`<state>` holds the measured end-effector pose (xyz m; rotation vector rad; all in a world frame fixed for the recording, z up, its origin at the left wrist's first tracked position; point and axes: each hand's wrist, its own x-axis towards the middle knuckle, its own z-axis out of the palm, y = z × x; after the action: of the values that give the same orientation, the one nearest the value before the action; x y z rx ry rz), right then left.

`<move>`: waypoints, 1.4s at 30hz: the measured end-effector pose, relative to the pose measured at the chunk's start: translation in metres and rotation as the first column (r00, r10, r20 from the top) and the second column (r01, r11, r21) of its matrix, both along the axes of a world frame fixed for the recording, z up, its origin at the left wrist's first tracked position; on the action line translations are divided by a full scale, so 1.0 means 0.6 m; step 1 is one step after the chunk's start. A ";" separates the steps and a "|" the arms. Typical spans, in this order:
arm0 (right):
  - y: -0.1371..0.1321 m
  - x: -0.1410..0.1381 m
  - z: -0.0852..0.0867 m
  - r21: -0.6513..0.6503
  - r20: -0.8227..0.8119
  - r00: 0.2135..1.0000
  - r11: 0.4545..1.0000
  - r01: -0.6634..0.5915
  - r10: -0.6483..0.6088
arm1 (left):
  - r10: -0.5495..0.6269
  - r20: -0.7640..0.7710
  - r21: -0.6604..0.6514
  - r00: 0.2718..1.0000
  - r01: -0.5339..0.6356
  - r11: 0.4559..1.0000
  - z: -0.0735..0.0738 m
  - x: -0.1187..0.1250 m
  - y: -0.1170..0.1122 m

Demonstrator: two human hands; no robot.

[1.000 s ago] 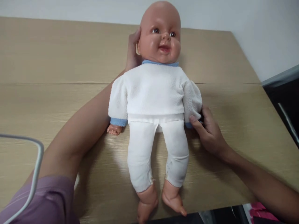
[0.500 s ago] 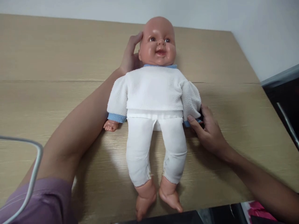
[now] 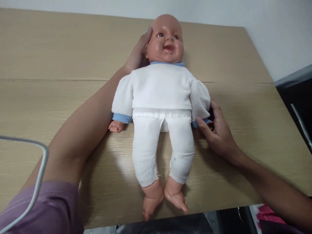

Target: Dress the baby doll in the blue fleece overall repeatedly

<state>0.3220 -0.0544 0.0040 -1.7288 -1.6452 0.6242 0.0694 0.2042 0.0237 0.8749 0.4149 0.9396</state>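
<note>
A baby doll [image 3: 162,86] in a white fleecy top with blue collar and cuffs and white trousers is face up over the table, bald head at the far side and bare feet towards me. My left hand [image 3: 138,52] cups the side and back of its head; several of my fingers are hidden behind it. At the other side, my right hand [image 3: 218,128] holds the doll's arm near the blue cuff, thumb in front and fingers around the outer side of the sleeve.
The wooden table [image 3: 60,48] has a seam running across it. A pale cable [image 3: 42,169] loops at the lower left. Dark items and a pink-and-white thing [image 3: 268,214] show below the near edge. A white wall [image 3: 278,35] stands behind.
The doll, table and both hands sit slightly higher in the picture, as the view has shifted down a little. Both hands keep their places on the doll's head and arm.
</note>
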 end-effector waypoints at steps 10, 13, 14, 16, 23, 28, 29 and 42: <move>0.006 0.011 -0.007 0.059 0.107 0.993 0.997 -0.052 0.045 | -0.129 -0.171 0.207 0.977 0.164 0.965 -0.005 0.002 0.011; 0.007 0.012 -0.011 0.093 0.111 0.993 0.994 -0.060 0.049 | 0.068 -0.301 0.302 0.951 0.028 0.953 -0.018 0.000 0.023; 0.007 0.013 -0.012 0.098 0.115 0.992 0.993 -0.062 0.050 | 0.096 -0.318 0.342 0.943 0.019 0.940 -0.026 -0.002 0.029; 0.008 0.013 -0.013 0.103 0.126 0.991 0.992 -0.068 0.055 | 0.087 -0.330 0.403 0.940 0.057 0.913 -0.044 -0.009 0.045; 0.008 0.016 -0.014 0.110 0.157 0.985 0.990 -0.085 0.067 | 0.096 -0.327 0.536 0.940 0.101 0.838 -0.086 -0.038 0.115; 0.008 0.017 -0.015 0.109 0.162 0.984 0.990 -0.090 0.071 | 0.068 -0.398 0.531 0.915 0.169 0.830 -0.081 -0.044 0.115; 0.008 0.017 -0.015 0.109 0.164 0.984 0.990 -0.090 0.071 | 0.073 -0.410 0.534 0.909 0.174 0.827 -0.081 -0.044 0.112; 0.009 0.019 -0.017 0.122 0.181 0.980 0.987 -0.101 0.078 | 0.052 -0.366 0.404 0.929 0.109 0.908 -0.072 -0.041 0.099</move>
<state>0.3333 -0.0491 -0.0065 -1.6612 -1.8513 0.4042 0.0446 0.2635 -0.0194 1.4633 0.5304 0.8473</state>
